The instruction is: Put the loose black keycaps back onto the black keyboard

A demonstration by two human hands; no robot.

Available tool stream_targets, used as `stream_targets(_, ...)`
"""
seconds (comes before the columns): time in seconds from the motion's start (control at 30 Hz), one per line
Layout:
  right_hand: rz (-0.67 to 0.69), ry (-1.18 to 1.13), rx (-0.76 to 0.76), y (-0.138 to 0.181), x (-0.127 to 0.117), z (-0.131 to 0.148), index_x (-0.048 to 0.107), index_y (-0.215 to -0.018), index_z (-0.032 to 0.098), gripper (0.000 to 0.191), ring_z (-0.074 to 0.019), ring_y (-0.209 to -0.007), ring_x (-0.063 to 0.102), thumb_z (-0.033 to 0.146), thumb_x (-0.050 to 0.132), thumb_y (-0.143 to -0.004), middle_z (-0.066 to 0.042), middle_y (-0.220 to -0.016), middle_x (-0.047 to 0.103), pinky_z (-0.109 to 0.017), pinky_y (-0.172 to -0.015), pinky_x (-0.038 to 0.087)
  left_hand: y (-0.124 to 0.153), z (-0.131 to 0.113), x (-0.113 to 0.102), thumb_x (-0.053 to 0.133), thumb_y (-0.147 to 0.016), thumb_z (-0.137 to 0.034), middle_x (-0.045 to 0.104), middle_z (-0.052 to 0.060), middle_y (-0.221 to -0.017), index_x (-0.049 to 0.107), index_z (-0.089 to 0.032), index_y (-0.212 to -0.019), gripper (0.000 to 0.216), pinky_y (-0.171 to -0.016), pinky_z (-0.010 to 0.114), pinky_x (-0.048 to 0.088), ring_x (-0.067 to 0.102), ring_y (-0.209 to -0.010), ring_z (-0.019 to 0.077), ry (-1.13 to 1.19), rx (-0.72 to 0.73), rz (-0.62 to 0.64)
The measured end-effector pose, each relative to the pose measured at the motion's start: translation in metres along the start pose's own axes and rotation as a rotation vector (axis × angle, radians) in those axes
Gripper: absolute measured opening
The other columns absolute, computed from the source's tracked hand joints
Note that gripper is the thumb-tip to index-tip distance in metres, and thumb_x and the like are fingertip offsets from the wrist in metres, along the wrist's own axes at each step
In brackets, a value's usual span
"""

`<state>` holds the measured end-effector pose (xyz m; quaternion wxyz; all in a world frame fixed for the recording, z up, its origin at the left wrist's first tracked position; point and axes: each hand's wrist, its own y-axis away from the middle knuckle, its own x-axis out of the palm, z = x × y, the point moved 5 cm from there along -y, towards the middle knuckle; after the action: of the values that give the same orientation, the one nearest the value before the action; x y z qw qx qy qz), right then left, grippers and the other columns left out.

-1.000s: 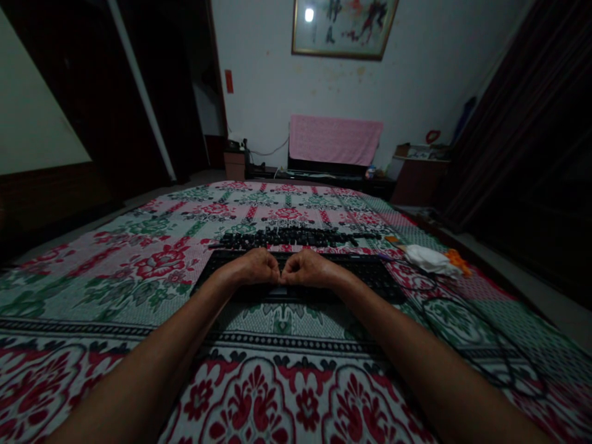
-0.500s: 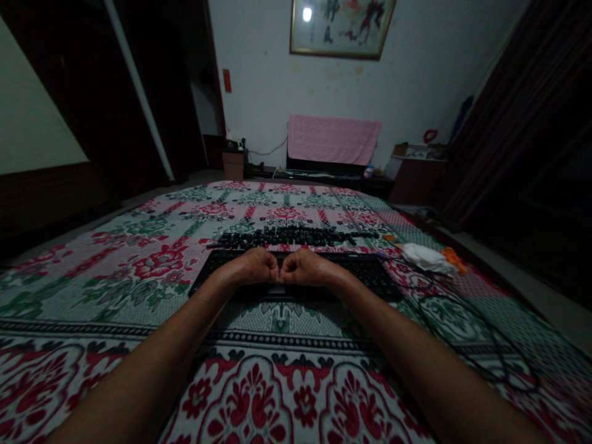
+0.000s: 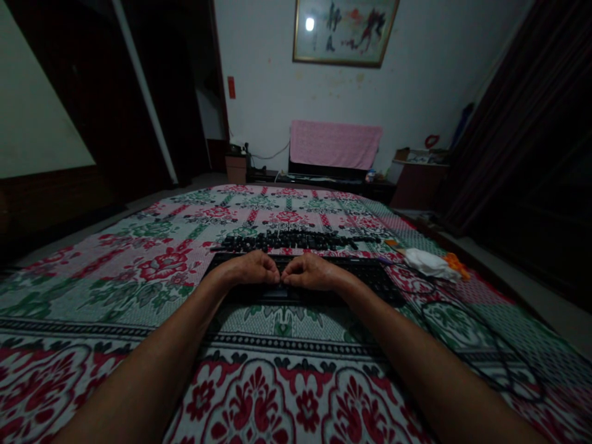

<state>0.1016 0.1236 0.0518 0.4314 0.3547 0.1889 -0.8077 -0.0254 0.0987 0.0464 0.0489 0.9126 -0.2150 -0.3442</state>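
Observation:
A black computer keyboard [image 3: 370, 277] lies flat across the bed in front of me. Over its middle, my left hand [image 3: 255, 267] and my right hand [image 3: 309, 271] meet with thumbs and fingers pinched, the fingertips nearly touching. Whatever is between the fingertips is too small and dark to make out. Just beyond the keyboard's far edge, many loose black keycaps [image 3: 296, 238] are spread in a long band. Both wrists hide parts of the keyboard.
A patterned blanket [image 3: 152, 296] covers the bed. Right of the keyboard lie a white cloth or tissue [image 3: 428, 262], an orange item [image 3: 457, 265] and a looped black cable [image 3: 490, 333]. At the far wall, a pink towel [image 3: 335, 143] drapes over a dark screen.
The camera view has tilted slightly, shifting the scene a little down and right. Both hands stay over the keyboard's middle, with their fingers slightly less curled.

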Motion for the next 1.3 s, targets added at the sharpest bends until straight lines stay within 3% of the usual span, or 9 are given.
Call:
stream_targets(0.3, -0.036, 0.039, 0.056, -0.005, 0.006, -0.001, 0.064, -0.069, 0.009, 0.02, -0.0051, -0.048, 0.039, 0.026, 0.054, -0.065, 0.002, -0.054, 0.051, -0.016, -0.044, 0.029, -0.003, -0.002, 0.003, 0.054, -0.055, -0.029, 0.049, -0.005, -0.052, 0.062, -0.013, -0.068, 0.023, -0.047, 0.018, 0.03, 0.039, -0.049, 0.0071, -0.134, -0.043, -0.047)
stream_targets(0.57, 0.011, -0.171, 0.015, 0.003, -0.006, -0.004, 0.064, -0.085, 0.01, 0.033, -0.0067, -0.056, 0.045, 0.036, 0.045, -0.075, -0.001, -0.069, 0.059, -0.017, -0.05, 0.034, 0.0, -0.002, 0.0, 0.054, -0.059, -0.03, 0.052, -0.004, -0.057, 0.062, -0.012, -0.076, 0.027, -0.05, 0.018, 0.031, 0.04, -0.05, 0.0065, -0.048, -0.008, 0.002)
stream_targets(0.97, 0.015, -0.106, -0.035, 0.0, -0.005, -0.009, 0.065, -0.087, 0.012, 0.031, -0.0094, -0.064, 0.052, 0.035, 0.047, -0.075, -0.002, -0.077, 0.064, -0.019, -0.058, 0.038, 0.002, -0.001, 0.002, 0.055, -0.059, -0.03, 0.053, -0.004, -0.057, 0.064, -0.015, -0.081, 0.029, -0.05, 0.018, 0.031, 0.041, -0.051, 0.007, -0.055, 0.002, 0.045)
stream_targets(1.3, 0.002, -0.126, -0.025, 0.0, -0.005, -0.008, 0.065, -0.085, 0.012, 0.028, -0.0089, -0.062, 0.052, 0.031, 0.051, -0.072, -0.002, -0.075, 0.064, -0.018, -0.058, 0.038, -0.001, -0.003, 0.002, 0.055, -0.057, -0.03, 0.051, -0.004, -0.053, 0.065, -0.012, -0.073, 0.026, -0.048, 0.018, 0.031, 0.04, -0.049, 0.0073, -0.068, -0.03, -0.031)
